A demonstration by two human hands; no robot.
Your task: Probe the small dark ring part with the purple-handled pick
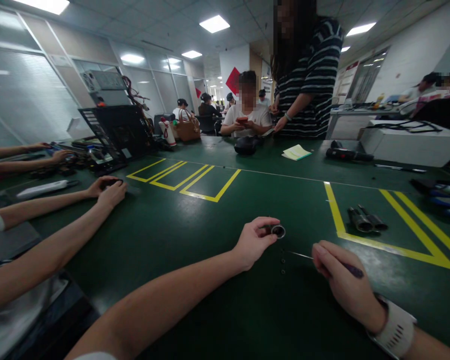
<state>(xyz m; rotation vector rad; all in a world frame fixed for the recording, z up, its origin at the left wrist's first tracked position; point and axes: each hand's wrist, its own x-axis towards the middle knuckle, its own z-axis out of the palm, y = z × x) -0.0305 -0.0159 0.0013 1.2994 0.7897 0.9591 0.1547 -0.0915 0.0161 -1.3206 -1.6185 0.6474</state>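
Between thumb and fingers, my left hand (254, 241) grips a small dark cylindrical part (278, 231), whose round silvery rim faces me. My right hand (339, 275), with a watch on its wrist, is closed around a screwdriver (354, 270). Its thin shaft points left, the tip just below and right of the cylindrical part and apart from it. Several tiny dark pieces (283, 261), perhaps screws, lie in a row on the green table below the part. Inside a yellow taped box at right rest metal cylindrical parts (363, 220).
Yellow tape (217, 197) marks boxes on the green table (153, 280). At left a co-worker's hands (110, 190) hold a dark object. Beyond are an opened computer case (112, 130), a sticky-note pad (297, 152), a black pouch (245, 145) and a white box (416, 142). Blue-handled tools (446, 197) lie far right.
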